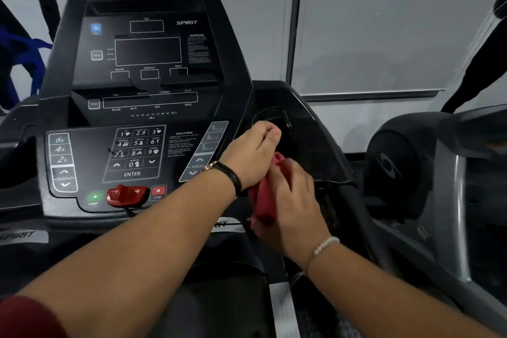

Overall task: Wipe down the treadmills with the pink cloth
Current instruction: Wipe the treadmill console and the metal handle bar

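Observation:
The black Spirit treadmill console [142,68] fills the left and centre. The pink cloth [264,200] hangs bunched at the console's right side, below the cup holder [285,123]. My right hand [295,206], with a bead bracelet, grips the cloth from the right. My left hand [251,155], with a black watch strap, reaches across above the cloth with its fingers curled together at the cup holder's rim. The cloth's top edge disappears under its palm, and I cannot tell whether these fingers hold it.
A red safety key [126,195] sits between the green START and red STOP buttons. A second machine [411,173] stands close on the right. Grey wall panels are behind, and blue straps [24,63] hang at the far left. The treadmill belt [219,307] lies below my arms.

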`<action>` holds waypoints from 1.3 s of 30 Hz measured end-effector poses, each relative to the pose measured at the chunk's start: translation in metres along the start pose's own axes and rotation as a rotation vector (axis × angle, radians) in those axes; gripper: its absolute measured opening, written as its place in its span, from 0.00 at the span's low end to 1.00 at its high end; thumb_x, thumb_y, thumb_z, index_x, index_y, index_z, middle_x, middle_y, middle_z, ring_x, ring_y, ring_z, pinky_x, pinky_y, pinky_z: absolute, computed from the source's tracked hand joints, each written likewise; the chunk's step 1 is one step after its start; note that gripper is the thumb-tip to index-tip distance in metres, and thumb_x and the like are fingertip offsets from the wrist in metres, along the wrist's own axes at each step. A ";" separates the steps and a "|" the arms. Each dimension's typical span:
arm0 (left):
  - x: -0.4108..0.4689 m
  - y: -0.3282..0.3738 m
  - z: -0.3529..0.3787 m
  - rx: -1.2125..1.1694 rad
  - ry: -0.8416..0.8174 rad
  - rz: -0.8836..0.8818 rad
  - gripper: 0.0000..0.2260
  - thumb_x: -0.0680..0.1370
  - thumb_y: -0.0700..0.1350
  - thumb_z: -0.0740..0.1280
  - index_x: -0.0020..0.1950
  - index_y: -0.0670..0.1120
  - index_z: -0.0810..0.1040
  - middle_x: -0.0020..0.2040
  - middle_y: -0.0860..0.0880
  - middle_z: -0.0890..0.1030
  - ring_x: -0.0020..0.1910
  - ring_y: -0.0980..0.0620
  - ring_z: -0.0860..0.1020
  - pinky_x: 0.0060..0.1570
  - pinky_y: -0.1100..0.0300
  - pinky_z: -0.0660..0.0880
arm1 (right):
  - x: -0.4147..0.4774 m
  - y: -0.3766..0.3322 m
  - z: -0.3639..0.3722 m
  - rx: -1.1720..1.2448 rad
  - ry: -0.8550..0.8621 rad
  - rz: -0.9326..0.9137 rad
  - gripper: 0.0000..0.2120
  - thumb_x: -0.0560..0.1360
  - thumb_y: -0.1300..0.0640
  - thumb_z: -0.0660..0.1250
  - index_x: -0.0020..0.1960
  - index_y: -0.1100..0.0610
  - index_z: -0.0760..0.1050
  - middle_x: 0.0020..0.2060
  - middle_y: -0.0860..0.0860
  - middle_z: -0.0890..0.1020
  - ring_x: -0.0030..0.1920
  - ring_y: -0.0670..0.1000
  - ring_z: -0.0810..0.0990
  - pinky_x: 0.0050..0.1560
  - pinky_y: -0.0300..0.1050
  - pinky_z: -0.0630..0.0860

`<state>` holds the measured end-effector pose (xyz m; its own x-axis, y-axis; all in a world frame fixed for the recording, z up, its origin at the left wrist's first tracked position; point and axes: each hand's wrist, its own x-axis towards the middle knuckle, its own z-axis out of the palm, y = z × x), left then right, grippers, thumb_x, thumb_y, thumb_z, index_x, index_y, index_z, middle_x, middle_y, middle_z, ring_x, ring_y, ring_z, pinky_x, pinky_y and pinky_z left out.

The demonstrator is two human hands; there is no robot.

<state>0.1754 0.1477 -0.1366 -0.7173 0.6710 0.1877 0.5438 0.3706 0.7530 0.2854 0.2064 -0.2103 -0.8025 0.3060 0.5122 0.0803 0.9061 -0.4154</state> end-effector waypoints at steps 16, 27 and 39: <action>0.000 -0.001 0.004 0.237 0.033 0.068 0.15 0.81 0.56 0.51 0.60 0.53 0.72 0.49 0.56 0.76 0.48 0.53 0.75 0.49 0.55 0.72 | 0.000 0.013 0.001 0.111 -0.020 0.286 0.26 0.68 0.47 0.70 0.64 0.46 0.65 0.56 0.49 0.73 0.49 0.53 0.77 0.50 0.48 0.76; -0.004 0.003 0.000 0.316 -0.028 0.046 0.15 0.81 0.57 0.52 0.58 0.54 0.73 0.43 0.56 0.77 0.43 0.55 0.76 0.46 0.55 0.74 | 0.018 0.075 -0.027 -0.493 -0.706 0.126 0.26 0.60 0.39 0.72 0.55 0.44 0.70 0.51 0.44 0.75 0.58 0.51 0.70 0.58 0.48 0.67; -0.002 0.002 0.003 0.403 -0.017 0.052 0.16 0.81 0.56 0.51 0.54 0.51 0.74 0.37 0.53 0.77 0.39 0.54 0.75 0.41 0.55 0.72 | -0.005 0.095 -0.008 -0.699 -0.343 0.044 0.14 0.69 0.54 0.68 0.54 0.50 0.73 0.49 0.48 0.77 0.54 0.55 0.71 0.55 0.55 0.64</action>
<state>0.1797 0.1490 -0.1372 -0.6788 0.7048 0.2061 0.7088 0.5556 0.4346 0.3012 0.2932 -0.2463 -0.9189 0.3413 0.1977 0.3786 0.9039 0.1990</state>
